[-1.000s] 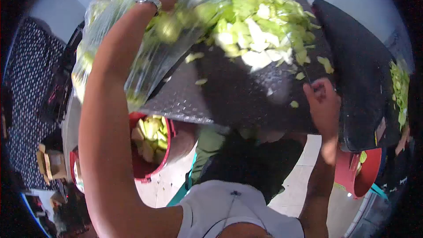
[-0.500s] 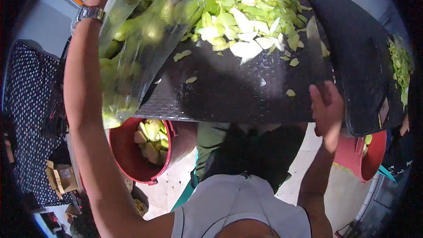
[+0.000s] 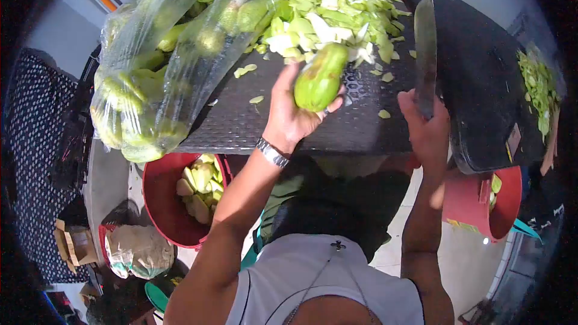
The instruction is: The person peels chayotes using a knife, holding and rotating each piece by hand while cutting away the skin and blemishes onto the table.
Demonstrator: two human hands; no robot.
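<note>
One table (image 3: 361,132) bears a bag (image 3: 186,93) of seemingly uncut fruit (image 3: 211,42) and heaped peelings (image 3: 343,3); a bucket (image 3: 159,204) below holds cut pieces (image 3: 203,180). Right fingers of the person's right hand (image 3: 428,129) grip a knife (image 3: 425,48); the left hand (image 3: 289,117) cups an apparently unpeeled fruit (image 3: 322,78) above the table.

No lettering or numbers can be read.

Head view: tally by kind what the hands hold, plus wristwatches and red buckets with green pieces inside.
Knife in right hand: 1
Green fruit in left hand: 1
Wristwatch: 1
Red buckets with green pieces: 2
Total: 5
</note>
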